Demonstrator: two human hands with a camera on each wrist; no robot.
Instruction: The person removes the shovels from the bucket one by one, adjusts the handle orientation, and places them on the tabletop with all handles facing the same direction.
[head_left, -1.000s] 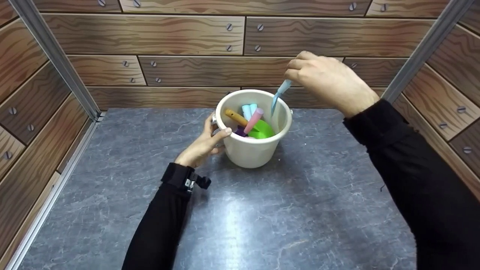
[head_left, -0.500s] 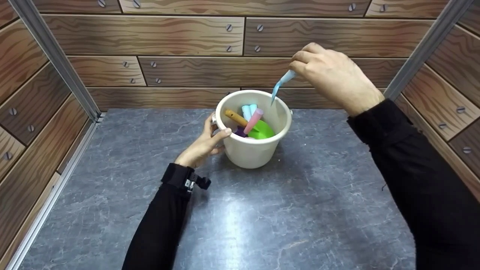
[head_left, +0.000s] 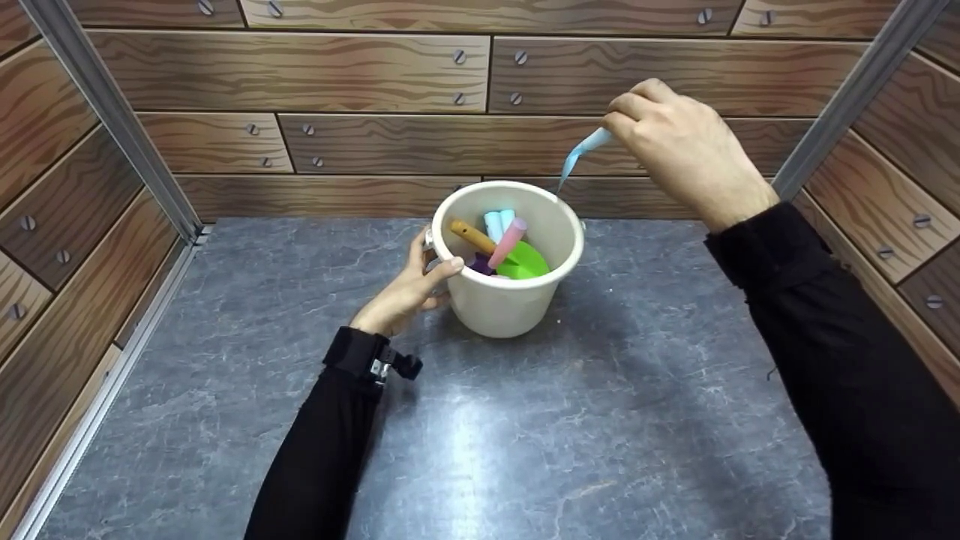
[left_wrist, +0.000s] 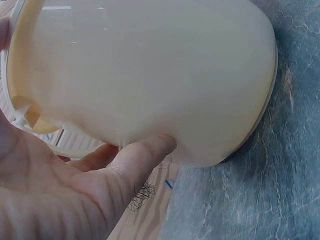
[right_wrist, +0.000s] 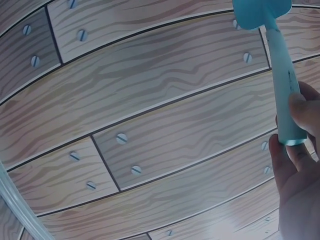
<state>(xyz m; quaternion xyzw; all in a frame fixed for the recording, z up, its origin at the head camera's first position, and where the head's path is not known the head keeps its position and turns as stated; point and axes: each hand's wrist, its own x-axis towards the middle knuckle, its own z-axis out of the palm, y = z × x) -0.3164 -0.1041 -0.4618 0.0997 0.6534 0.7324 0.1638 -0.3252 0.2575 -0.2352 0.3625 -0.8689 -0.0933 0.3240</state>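
A white bucket (head_left: 504, 300) stands upright on the grey table. At its left side my left hand (head_left: 405, 289) grips it, thumb over the rim and fingers against the outer wall; the left wrist view shows fingers (left_wrist: 150, 150) touching that wall. Above and right of the bucket, my right hand (head_left: 679, 150) pinches a light blue toy shovel (right_wrist: 282, 75) by the end of its handle. Its blade points down towards the bucket's back right rim. Inside the bucket lie a pink handle (head_left: 508, 244), an orange handle (head_left: 472, 235), light blue tubes (head_left: 495, 223), a green piece (head_left: 526, 262) and something purple.
The grey marbled tabletop (head_left: 600, 420) spreads around the bucket. Wood-patterned panels (head_left: 390, 71) enclose the back and both sides, with metal posts (head_left: 112, 112) at the corners. A bucket handle mount (left_wrist: 27, 112) shows near the left palm.
My right hand has risen and moved right, drawing the toy shovel up out of the bucket to just over the back right rim. The left hand and bucket stay put.
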